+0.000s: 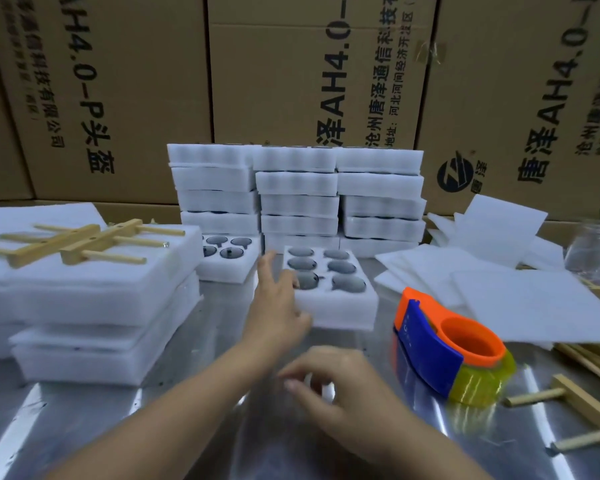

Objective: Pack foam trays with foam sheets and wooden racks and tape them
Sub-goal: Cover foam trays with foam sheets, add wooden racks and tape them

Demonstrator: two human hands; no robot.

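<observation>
two bare hands at a metal table (94,410) stacked with foam.
left hand (278,303) spread, touching a six-hole foam tray (336,306); right hand (340,389) loosely curled, empty.

Packing station in warehouse: printed shipping cartons (291,81) walled behind, stacked foam trays (297,195), steel bench (187,427), tape dispenser (451,351).

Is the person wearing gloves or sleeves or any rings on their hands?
No gloves. The left hand and right hand are both bare, and so are the forearms as far as the picture shows, with no sleeves in view. No rings, watch or bracelet show. The fingernails look short and plain.
</observation>
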